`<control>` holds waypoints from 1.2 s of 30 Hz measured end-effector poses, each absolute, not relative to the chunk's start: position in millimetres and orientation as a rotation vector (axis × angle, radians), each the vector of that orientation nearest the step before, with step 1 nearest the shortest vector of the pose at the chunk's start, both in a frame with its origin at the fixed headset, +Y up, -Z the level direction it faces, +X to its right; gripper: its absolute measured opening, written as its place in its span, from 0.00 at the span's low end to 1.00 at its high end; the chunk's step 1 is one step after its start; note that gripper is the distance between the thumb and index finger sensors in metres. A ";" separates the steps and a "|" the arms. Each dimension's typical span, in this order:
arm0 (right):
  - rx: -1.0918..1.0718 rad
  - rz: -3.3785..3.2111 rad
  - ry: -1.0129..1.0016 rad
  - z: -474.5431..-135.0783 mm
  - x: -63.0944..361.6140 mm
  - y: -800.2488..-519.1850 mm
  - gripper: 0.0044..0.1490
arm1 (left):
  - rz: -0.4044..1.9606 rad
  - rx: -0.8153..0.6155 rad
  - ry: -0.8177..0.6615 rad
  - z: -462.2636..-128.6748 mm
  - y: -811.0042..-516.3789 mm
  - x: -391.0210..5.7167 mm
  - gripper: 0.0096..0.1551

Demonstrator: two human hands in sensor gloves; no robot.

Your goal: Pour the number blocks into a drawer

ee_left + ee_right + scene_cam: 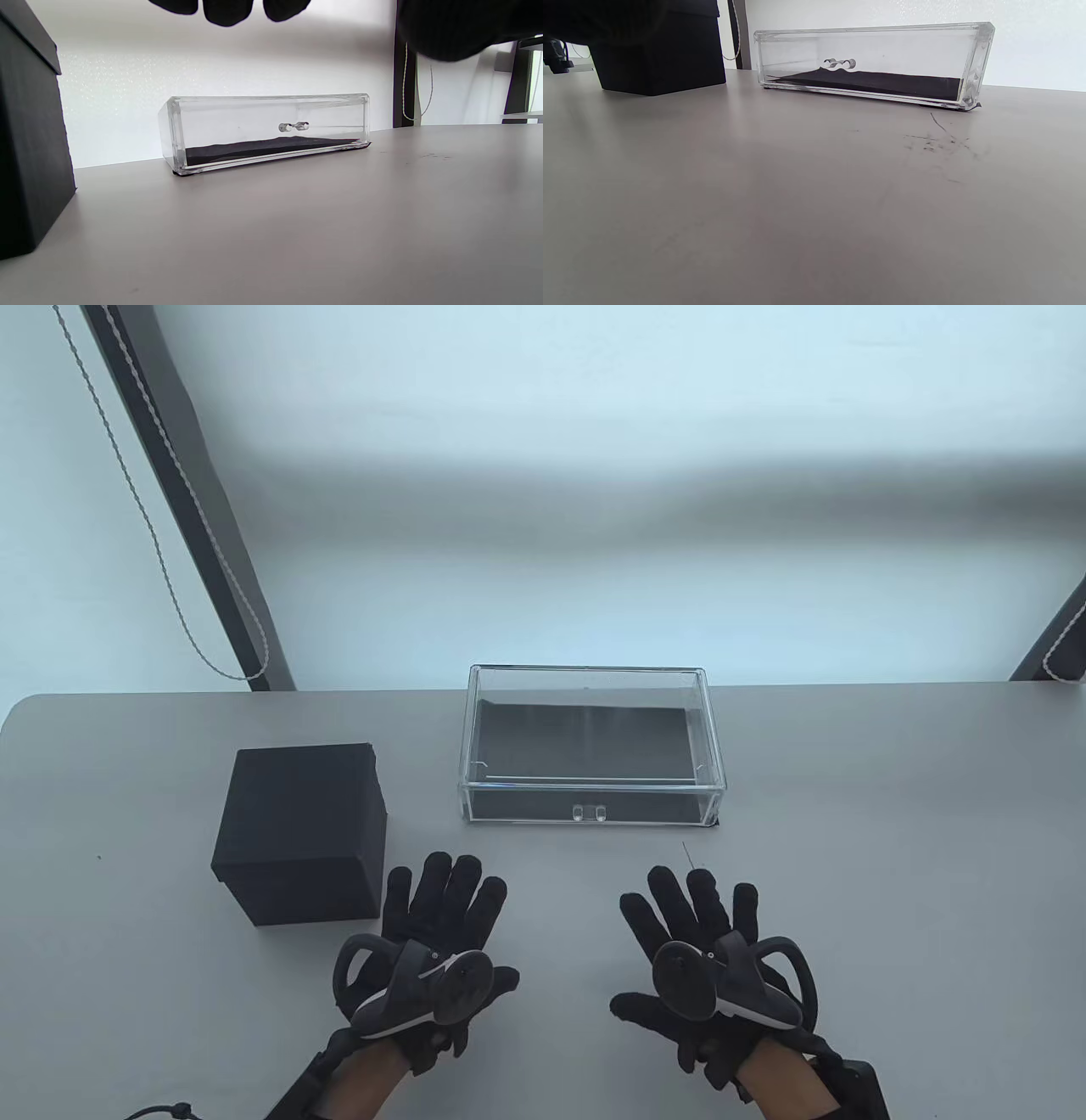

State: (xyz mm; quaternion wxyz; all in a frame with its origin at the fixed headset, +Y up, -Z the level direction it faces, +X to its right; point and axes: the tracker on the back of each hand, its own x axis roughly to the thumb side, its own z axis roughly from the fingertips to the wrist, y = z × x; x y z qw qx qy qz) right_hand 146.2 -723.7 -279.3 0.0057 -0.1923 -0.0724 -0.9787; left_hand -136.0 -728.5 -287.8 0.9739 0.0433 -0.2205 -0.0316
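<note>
A clear acrylic drawer case [594, 746] with a black liner stands at the table's far middle, its drawer pushed in, a small clear handle [589, 813] on the front. It also shows in the left wrist view [271, 131] and the right wrist view [874, 63]. A closed black box [301, 831] stands to its left, also in the left wrist view [29, 144] and right wrist view [657, 51]. No number blocks show. My left hand [441, 916] and right hand [696, 925] lie flat on the table, fingers spread, holding nothing, in front of the case.
The grey table [891, 857] ends at a white wall behind the case. A beaded cord [170, 577] hangs at the back left, another at the far right [1065, 645]. Faint dark scuff marks [937, 140] lie near the case's right front corner.
</note>
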 end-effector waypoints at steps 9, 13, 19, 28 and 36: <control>-0.594 -3.079 -0.273 -279.4 146.8 -724.0 0.65 | -0.045 0.076 -0.441 -286.7 -728.7 -136.0 0.58; -0.585 -3.093 -0.282 -279.9 148.0 -723.1 0.64 | -0.016 0.068 -0.432 -288.3 -729.1 -136.9 0.58; -0.562 -3.117 -0.262 -280.9 153.0 -719.0 0.64 | 0.024 0.041 -0.408 -296.8 -733.4 -136.7 0.57; -0.537 -3.156 -0.258 -283.0 161.7 -714.0 0.64 | 0.256 -0.087 -0.276 -324.8 -739.9 -125.0 0.57; -0.528 -3.192 -0.234 -283.2 166.8 -707.5 0.64 | 0.431 -0.223 -0.089 -372.0 -743.2 -106.3 0.58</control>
